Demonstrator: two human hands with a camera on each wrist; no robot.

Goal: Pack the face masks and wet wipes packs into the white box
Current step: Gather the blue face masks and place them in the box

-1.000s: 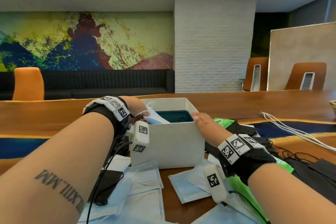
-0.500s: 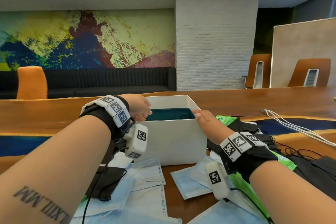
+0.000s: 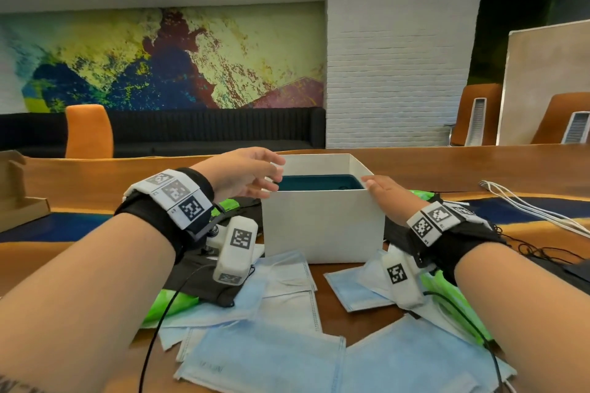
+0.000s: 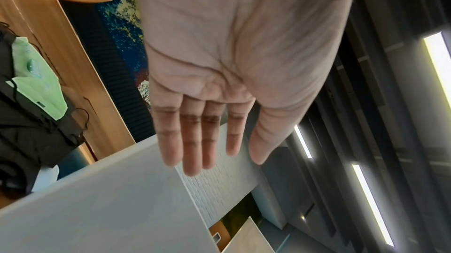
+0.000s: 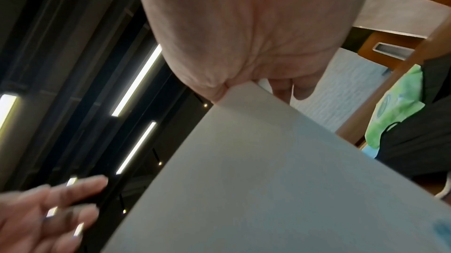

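The white box [image 3: 322, 223] stands open mid-table, with a dark teal thing [image 3: 319, 183] showing inside. My left hand [image 3: 252, 174] hovers empty over the box's left rim, its fingers straight [image 4: 192, 141]. My right hand [image 3: 383, 191] holds the box's near right corner between thumb and fingers [image 5: 292, 87]. Light blue face masks [image 3: 281, 357] lie scattered in front of the box, and black masks [image 3: 204, 284] lie at its left. Green wet wipes packs [image 3: 166, 303] [image 3: 453, 297] lie under both wrists. Another green pack [image 4: 36, 76] lies among black masks left of the box.
White cables [image 3: 536, 210] run across the table at the right. More black masks [image 3: 558, 265] lie beside my right forearm. A cardboard box [image 3: 19, 201] sits at the far left edge. Orange chairs stand beyond the table.
One second ago my left hand held a blue mask over the box and lowered it in. The hand has come up empty with its fingers spread. The right hand stayed on the box.
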